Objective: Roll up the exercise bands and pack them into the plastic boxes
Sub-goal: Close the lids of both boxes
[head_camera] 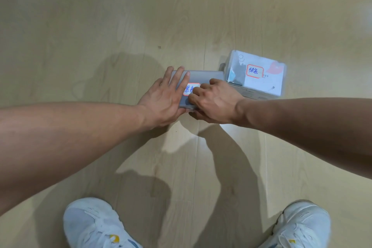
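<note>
- Boxes sit on the wooden floor (100,26), two of them, at roughly twelve to one o'clock from the person's white shoes (94,225); no loose exercise band shows anywhere on the floor, so rolling looks finished as far as this view tells
- Nearer box, the grey box (203,76), lies flat with its lid on; a red-bordered label (190,89) with blue writing sits on top, partly covered by fingers
- Left hand (165,98) lies flat on the grey box from its nine o'clock side, fingers straight and spread, pressing down and gripping nothing
- Right hand (215,102) comes in from three o'clock; fingers are bent with tips pressing on the lid and the thumb tucked under the near edge, so it appears to pinch that edge; my reading is that the lid is being pressed shut
- Second one, the clear box (259,78), stands just beside the grey box at its two o'clock, lid on, with its own red-bordered label; dark and pale blue contents show through the wall, though whether that is a band I cannot tell
- Judgement: task is near its end; what remains is seating this lid fully; the grey box's contents are hidden
</note>
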